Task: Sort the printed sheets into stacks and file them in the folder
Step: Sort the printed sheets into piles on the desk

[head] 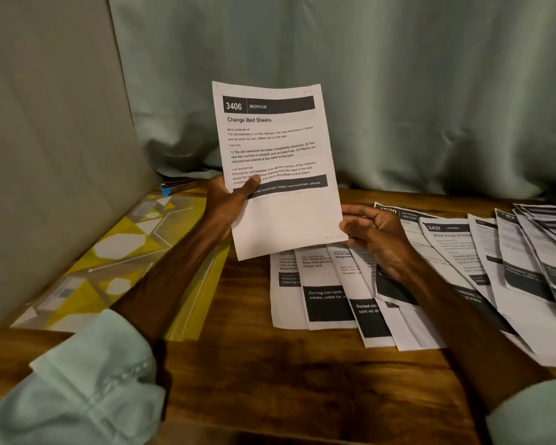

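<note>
Early stage, seemingly: white printed Bedroom sheet point(276, 139) raised over brown wooden table point(302, 380), pinched in left hand point(227, 203), corner gripped by right hand point(373, 234); other white sheets point(463, 261) fanned, unstacked; yellow patterned folder point(135, 252) at left, filing pending.

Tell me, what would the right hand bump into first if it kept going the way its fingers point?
The held sheet. The right hand points its fingers left at that sheet's lower right edge, touching it or nearly so; depth is unclear there.

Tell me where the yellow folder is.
Head view: the yellow folder lies on the left of the table, against the grey panel, beneath the left forearm.
</note>
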Action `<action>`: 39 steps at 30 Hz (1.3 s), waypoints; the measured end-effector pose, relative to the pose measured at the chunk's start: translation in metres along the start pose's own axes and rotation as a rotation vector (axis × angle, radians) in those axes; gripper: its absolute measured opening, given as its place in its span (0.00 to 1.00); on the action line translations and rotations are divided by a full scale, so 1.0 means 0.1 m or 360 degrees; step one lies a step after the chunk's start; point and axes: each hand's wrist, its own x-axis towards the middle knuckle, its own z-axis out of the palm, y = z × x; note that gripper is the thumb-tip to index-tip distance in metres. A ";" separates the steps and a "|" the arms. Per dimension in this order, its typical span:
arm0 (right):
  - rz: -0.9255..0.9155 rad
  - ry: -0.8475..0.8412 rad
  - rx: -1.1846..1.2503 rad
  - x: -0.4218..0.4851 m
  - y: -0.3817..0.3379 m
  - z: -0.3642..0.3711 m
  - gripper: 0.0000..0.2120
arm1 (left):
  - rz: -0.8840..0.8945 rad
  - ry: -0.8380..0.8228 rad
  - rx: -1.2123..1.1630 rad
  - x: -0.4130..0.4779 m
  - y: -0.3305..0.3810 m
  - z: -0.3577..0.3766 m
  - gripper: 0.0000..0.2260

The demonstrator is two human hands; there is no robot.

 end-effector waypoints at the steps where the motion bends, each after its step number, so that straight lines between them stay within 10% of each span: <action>1: 0.0001 0.0007 0.0007 0.00 -0.01 0.01 0.15 | 0.0021 0.0003 0.0024 0.00 0.01 -0.01 0.12; 39: 0.0014 0.0031 0.0309 -0.02 -0.04 0.21 0.16 | -0.0013 -0.0142 0.0204 0.00 0.16 -0.15 0.10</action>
